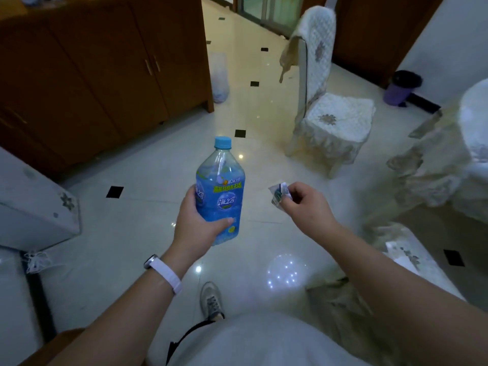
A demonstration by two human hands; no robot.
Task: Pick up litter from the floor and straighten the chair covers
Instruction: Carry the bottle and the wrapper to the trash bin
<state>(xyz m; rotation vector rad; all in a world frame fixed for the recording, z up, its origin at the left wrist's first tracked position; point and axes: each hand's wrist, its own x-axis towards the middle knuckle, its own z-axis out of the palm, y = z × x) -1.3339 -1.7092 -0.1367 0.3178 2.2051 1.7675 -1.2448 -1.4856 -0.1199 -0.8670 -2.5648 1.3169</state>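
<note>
A: What have we got in the left hand [196, 223]?

B: We grip a plastic drink bottle [220, 191] round its lower half, thumb across the blue label, fingers curled behind. It stands nearly upright with its blue cap [222, 142] on, held in the air above the tiled floor [148, 167].

A: And the right hand [306, 204]?

B: We pinch a small crumpled wrapper [279, 194] between thumb and fingertips. The scrap sticks out toward the bottle, and the two are near but apart. (We cannot read the print on it.)

A: Where are the chairs from here?

B: Beyond the right hand stands a chair [333, 167]. Its pale quilted chair cover [317, 48] hangs crooked off the backrest, one corner drooping on the side nearer the left hand. Farther out past the right hand, a second covered chair [449, 159] shows at the edge, its cloth rumpled.

A: Anything else?

B: Beyond the left hand runs a wooden cabinet [92, 75], with a translucent container [219, 77] against its far end. Well past the right hand, a purple bin [401, 88] sits by the wall. A white band [165, 273] circles our left wrist.
</note>
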